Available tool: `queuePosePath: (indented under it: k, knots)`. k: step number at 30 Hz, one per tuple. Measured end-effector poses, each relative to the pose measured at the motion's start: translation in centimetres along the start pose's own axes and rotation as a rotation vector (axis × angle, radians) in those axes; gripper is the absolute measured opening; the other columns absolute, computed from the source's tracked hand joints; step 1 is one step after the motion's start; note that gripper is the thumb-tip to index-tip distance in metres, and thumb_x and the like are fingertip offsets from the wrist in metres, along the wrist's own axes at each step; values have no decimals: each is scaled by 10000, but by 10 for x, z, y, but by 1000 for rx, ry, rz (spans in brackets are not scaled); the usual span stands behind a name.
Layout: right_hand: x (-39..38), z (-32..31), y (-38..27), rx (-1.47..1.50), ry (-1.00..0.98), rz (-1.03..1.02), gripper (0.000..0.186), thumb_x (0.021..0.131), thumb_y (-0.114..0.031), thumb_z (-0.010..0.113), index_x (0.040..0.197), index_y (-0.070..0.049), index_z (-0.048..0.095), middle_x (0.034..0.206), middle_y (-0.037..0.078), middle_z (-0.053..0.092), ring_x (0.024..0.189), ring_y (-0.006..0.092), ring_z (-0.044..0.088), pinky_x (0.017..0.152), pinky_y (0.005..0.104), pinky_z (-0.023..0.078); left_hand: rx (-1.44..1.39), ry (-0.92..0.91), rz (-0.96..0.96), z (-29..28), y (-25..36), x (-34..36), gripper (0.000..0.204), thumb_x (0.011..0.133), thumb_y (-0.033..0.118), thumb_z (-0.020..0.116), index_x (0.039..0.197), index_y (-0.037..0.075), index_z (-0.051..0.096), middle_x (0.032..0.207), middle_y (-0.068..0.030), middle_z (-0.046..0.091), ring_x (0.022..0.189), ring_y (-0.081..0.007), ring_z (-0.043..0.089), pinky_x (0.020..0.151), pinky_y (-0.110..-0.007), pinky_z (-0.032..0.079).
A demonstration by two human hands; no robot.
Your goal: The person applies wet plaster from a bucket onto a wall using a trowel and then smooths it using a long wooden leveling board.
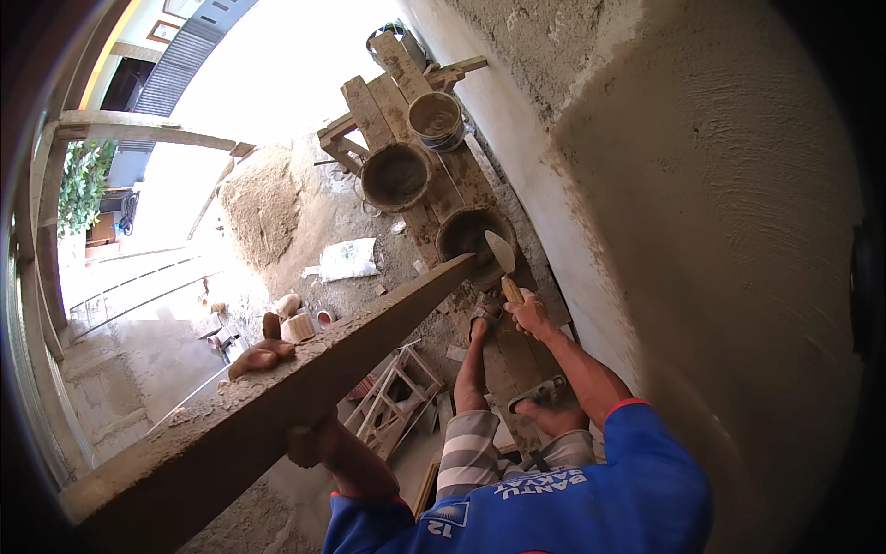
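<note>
Plastering from a plank scaffold

A trowel [501, 252] is clasped in the right hand [531, 312] over a mortar bucket [461, 233]; a long straightedge [305, 369] is gripped by the left hand [263, 353]. Balance could be lost if the board swings.

The shirt [591, 503] is bright blue with a thin red edge on the sleeve — and white marks on the back. Just above the shirt, the shorts [466, 452] have grey and white stripes. The long board [277, 397] left of the shirt is grey-brown. The wall [738, 231] to the right is grey — the buckets [397, 175] above are grey too.
</note>
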State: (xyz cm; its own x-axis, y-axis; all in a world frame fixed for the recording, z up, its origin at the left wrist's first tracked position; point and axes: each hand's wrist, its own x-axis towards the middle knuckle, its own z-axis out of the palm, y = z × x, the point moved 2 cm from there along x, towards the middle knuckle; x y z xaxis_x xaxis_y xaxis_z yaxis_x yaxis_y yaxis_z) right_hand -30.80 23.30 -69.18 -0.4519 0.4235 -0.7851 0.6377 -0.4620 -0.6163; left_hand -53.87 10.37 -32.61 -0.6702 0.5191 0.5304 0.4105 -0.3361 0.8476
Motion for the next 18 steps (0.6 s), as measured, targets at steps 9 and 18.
queuePosePath:
  k: [9, 18]
  knots:
    - [-91, -54, -31, -330, 202, -378, 539, 738, -228, 631, 1181, 32, 467, 872, 219, 628, 847, 347, 618, 802, 422, 462, -106, -166, -217, 13, -77, -18, 509, 828, 387, 611, 1149, 13, 485, 1124, -117, 503, 1025, -292, 542, 1012, -490, 319]
    - [-232, -79, -240, -269, -147, -885, 578, 735, -176, 669, 1243, 9, 466, 1056, 199, 608, 900, 327, 632, 816, 357, 488, -415, 359, -276, -4, -118, -47, 524, 923, 473, 378, 1270, 83, 418, 1219, -84, 505, 1144, -253, 473, 1023, -426, 311]
